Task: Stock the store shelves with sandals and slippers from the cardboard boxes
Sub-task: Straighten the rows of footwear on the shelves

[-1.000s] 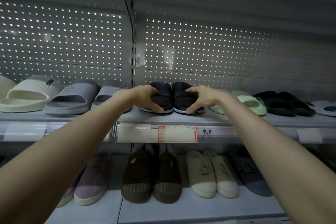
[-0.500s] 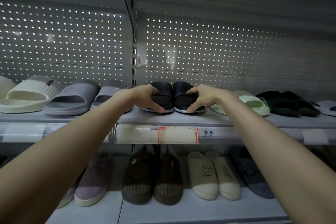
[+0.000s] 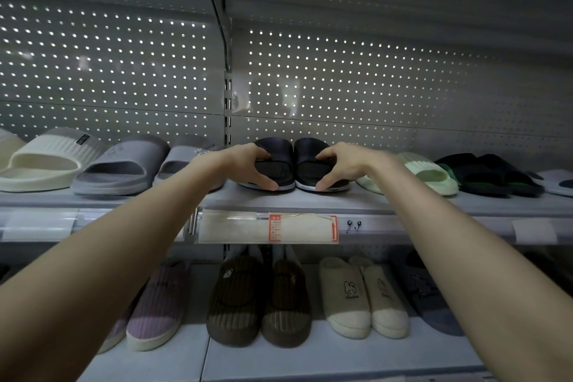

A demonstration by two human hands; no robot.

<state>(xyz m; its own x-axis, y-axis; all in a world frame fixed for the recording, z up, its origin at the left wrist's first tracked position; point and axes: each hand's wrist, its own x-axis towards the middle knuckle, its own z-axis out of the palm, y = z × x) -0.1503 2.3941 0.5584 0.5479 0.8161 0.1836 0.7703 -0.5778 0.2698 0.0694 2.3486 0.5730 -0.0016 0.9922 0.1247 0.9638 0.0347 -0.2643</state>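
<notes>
The pair of black slides sits on the middle shelf point(image 3: 310, 200), toes toward the perforated back panel, the two shoes touching side by side. The left hand point(image 3: 246, 163) grips the left black slide point(image 3: 277, 150), fingers curled over its strap and thumb at the heel edge; the right hand point(image 3: 344, 163) grips the right black slide point(image 3: 310, 150) in the same way. The step in hand appears to be final alignment of the pair. Keep both soles flat on the shelf and move the shoes as one unit. Square the heels to the front edge above the price label point(image 3: 302, 228). Leave a gap to the grey slide point(image 3: 186, 158) and the green slide point(image 3: 428, 170). Release both hands together so that neither shoe skews.
</notes>
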